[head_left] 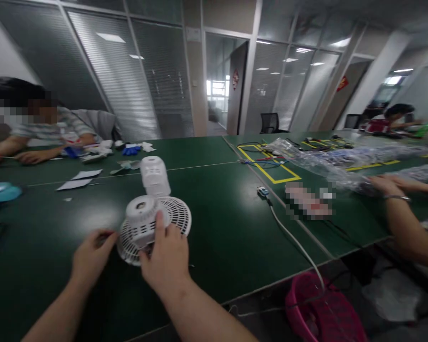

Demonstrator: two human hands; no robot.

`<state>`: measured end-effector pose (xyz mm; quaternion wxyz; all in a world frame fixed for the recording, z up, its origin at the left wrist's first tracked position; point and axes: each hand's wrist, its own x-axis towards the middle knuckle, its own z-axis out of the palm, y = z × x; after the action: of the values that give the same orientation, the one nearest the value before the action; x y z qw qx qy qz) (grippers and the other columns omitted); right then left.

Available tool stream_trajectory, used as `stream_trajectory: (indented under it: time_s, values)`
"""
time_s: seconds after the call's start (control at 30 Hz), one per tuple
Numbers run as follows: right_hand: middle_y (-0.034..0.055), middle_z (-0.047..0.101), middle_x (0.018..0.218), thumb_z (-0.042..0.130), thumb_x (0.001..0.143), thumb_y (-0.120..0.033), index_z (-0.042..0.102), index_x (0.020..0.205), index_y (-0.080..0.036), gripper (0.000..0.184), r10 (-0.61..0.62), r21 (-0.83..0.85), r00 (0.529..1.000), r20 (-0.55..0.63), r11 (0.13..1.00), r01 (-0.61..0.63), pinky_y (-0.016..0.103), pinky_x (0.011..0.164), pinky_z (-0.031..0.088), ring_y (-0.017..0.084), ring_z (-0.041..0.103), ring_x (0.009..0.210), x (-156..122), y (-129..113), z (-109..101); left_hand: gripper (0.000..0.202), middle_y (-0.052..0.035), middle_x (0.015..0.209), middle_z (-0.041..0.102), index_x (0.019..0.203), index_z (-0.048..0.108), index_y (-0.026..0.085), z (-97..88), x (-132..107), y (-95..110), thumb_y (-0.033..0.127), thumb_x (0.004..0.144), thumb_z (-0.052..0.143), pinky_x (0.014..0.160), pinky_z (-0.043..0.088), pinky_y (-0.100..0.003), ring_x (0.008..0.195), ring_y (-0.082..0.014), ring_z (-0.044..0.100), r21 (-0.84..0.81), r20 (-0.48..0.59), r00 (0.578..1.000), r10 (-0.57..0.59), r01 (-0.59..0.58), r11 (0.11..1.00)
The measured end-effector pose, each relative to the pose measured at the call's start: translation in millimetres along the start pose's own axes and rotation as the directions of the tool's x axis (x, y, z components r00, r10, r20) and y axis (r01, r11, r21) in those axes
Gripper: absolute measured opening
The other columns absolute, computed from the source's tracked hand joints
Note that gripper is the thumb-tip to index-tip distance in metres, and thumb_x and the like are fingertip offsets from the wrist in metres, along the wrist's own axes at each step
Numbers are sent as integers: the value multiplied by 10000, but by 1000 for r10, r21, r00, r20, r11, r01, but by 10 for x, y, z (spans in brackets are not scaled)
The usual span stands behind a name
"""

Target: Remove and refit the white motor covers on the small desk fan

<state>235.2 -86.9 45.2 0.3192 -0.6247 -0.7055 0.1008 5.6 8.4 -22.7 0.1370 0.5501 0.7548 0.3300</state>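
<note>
A white fan part lies on the green table, made up of a round slotted grille [179, 212] with a domed motor housing [138, 211] on top. My right hand [169, 260] grips the housing from the near side, thumb low and index finger up along its wall. Just left of the grille's edge, my left hand [91, 259] is closed with thumb and fingertips pinched together. Whatever sits between those fingertips, if anything, is too small to name. Behind the grille stands a white rounded plastic piece [155, 175], seemingly a fan stand.
Across the green table [214, 190], a person [53, 118] sits near paper slips [74, 183] and blue and white scraps. A grey cable [292, 235] runs over the front edge by a pink basket [321, 308]. Another person's hands [388, 183] rest on clear plastic wrap at right.
</note>
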Motion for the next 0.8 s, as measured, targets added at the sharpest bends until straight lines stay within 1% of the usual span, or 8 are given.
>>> stream_trajectory:
  time_s: [0.07,0.13,0.23,0.3,0.4,0.53,0.63,0.8]
  values:
    - [144,537,1168,665,753,-447,72,1526,-233,997,3,-8,1000,-17,1000,-3,502,865,443,311,529,1002,20,-45,31,327,-5,938,685,941,610,226,-21,-35,19,495,767,546,818,513,-358,912,-222,642,-146,-5,990,140,-139,979]
    - [144,539,1166,667,761,-443,84,1527,-213,990,-7,-7,999,-47,1000,7,489,898,431,315,519,1034,46,-83,78,338,-53,1018,668,1004,617,198,-15,-53,46,447,797,519,836,512,-351,976,-226,627,-225,0,966,258,-252,941]
    - [139,526,1193,678,758,-443,69,1529,-205,1011,-24,-6,996,-83,1000,24,466,930,423,315,514,1064,83,-143,151,306,-62,1117,627,1068,613,211,-7,-52,61,360,828,496,866,505,-340,1060,-211,591,-269,-20,924,381,-372,888]
    - [139,500,1234,689,748,-453,59,1529,-216,1031,-35,-16,994,-108,999,33,453,942,424,317,507,1092,105,-196,188,286,-57,1148,606,1084,613,229,-23,-55,55,317,838,498,895,498,-345,1089,-203,575,-273,-28,905,424,-415,868]
    - [137,488,1229,700,733,-472,49,1529,-225,1058,-29,-67,989,-142,998,19,452,926,439,321,514,1081,141,-289,234,265,-52,1172,582,1080,617,245,-61,-66,39,271,837,513,945,478,-357,1114,-200,559,-288,-35,893,448,-439,851]
    - [132,497,1210,649,777,-423,26,1529,-225,997,-13,-126,986,-168,992,-8,450,907,457,306,534,1041,179,-372,291,242,-43,1165,567,1061,618,254,-100,-71,23,256,832,539,929,486,-354,1089,-198,564,-300,-21,902,431,-417,858]
    - [134,491,1239,627,784,-398,14,1528,-214,982,-9,-125,985,-174,992,-13,454,941,448,309,524,1089,189,-366,312,251,-43,1152,565,1077,613,255,-135,-75,20,258,836,544,903,496,-355,1067,-202,568,-291,-11,908,419,-404,867]
    - [143,473,1293,631,772,-394,35,1525,-175,985,-32,-104,983,-181,994,14,446,1000,420,308,482,1183,188,-315,303,276,-39,1127,573,1094,614,256,-235,-105,37,224,826,555,908,486,-350,1067,-199,565,-274,-10,907,420,-407,871]
